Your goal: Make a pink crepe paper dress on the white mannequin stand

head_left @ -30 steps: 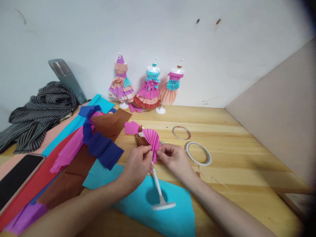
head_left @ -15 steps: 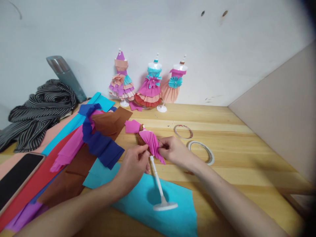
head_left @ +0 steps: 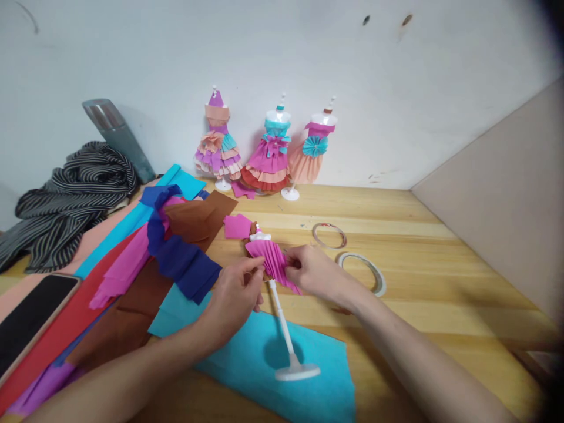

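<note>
A small white dress form (head_left: 283, 322) lies tilted toward me, its round base near me and its shoulders away. Across its torso stretches a pleated piece of pink crepe paper (head_left: 269, 258). My right hand (head_left: 308, 267) pinches the right side of this paper. At its lower left edge my left hand (head_left: 238, 288) is closed, thumb against forefinger, with the fingertips at the pink paper. Under the form's base lies a sheet of turquoise paper (head_left: 317, 346). Another pink piece (head_left: 237, 226) rests beyond the form's neck.
Three dressed mini forms (head_left: 268, 155) stand by the wall. Two tape rolls (head_left: 376, 276) lie at the right. On the left are layered coloured papers (head_left: 185, 267), a phone (head_left: 35, 320), a striped cloth (head_left: 74, 194) and a leaning bottle (head_left: 123, 138).
The pink pleated paper has slid down the torso and lies more slantwise, baring the form's white shoulders. My right hand has moved slightly right with it.
</note>
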`<state>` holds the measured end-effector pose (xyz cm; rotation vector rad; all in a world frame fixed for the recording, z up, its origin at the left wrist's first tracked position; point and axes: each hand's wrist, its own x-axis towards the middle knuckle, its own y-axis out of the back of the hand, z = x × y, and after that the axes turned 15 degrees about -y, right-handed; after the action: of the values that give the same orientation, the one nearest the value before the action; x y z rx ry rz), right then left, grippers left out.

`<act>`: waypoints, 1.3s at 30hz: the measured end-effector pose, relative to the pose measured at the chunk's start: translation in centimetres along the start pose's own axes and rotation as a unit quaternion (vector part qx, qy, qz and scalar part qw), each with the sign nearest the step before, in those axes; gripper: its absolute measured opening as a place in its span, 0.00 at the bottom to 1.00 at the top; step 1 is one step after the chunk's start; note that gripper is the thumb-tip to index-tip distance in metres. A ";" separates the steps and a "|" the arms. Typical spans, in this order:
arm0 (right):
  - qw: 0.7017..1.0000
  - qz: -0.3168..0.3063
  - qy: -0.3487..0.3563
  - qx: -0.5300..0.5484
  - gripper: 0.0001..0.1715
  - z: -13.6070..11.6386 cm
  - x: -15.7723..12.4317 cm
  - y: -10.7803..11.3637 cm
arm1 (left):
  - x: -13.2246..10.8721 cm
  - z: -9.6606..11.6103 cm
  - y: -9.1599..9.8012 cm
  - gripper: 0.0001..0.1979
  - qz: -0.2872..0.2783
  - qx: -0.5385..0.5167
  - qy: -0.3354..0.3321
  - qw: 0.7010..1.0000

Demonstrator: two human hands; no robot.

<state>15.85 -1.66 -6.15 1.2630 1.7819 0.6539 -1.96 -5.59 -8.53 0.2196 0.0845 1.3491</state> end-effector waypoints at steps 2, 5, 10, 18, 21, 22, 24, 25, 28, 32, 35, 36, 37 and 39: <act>1.000 0.002 -0.005 0.002 0.09 0.1 -0.1 0.0 | 0.0 0.2 0.2 0.21 0.005 0.003 0.004 1.000; 1.000 0.002 -0.008 0.003 0.09 0.2 -0.2 -0.1 | 0.0 0.2 0.5 0.21 0.016 -0.002 0.015 1.000; 1.000 0.018 -0.021 0.011 0.10 0.5 -0.5 -0.3 | 0.2 -0.5 0.9 0.21 0.037 0.004 0.024 0.999; 0.999 0.009 -0.011 0.042 0.09 0.7 -0.5 -0.4 | 1.1 -0.9 1.0 0.20 0.042 -0.021 0.048 0.998; 0.998 0.008 -0.006 0.054 0.09 1.0 -0.4 -0.5 | 1.5 -0.9 0.9 0.21 0.039 -0.033 0.047 0.998; 0.998 0.009 -0.002 0.057 0.09 1.1 -0.3 -0.6 | 1.5 -1.0 0.9 0.21 0.036 -0.037 0.045 0.998; 0.998 0.010 -0.001 0.057 0.09 1.2 -0.2 -0.7 | 1.6 -1.1 0.9 0.21 0.032 -0.038 0.039 0.998; 0.999 0.009 -0.004 0.052 0.09 1.2 -0.2 -0.8 | 1.6 -1.2 0.9 0.21 0.032 -0.035 0.037 0.998; 0.999 0.010 -0.018 0.036 0.09 1.2 -0.2 -0.8 | 1.6 -1.4 1.0 0.22 0.031 -0.023 0.031 0.999; 0.999 0.006 -0.026 0.044 0.09 1.0 -0.3 -0.7 | 1.6 -1.6 1.0 0.21 0.025 -0.006 0.001 1.000; 0.998 -0.003 -0.025 0.066 0.10 1.2 -0.3 -0.5 | 1.6 -1.4 1.0 0.19 0.022 0.009 -0.030 0.999; 0.997 -0.004 -0.021 0.073 0.10 1.3 -0.3 -0.5 | 1.6 -1.3 1.0 0.19 0.022 0.013 -0.033 0.999; 0.997 -0.006 -0.018 0.078 0.10 1.4 -0.3 -0.5 | 1.6 -1.2 1.1 0.19 0.026 0.014 -0.031 0.999; 0.996 -0.008 -0.020 0.081 0.11 1.5 -0.3 -0.5 | 1.7 -1.0 1.2 0.20 0.037 0.005 -0.015 0.999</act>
<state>16.92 -2.20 -7.26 1.3576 1.8408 0.4791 -2.95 -3.63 -9.17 0.2538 0.0589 1.4195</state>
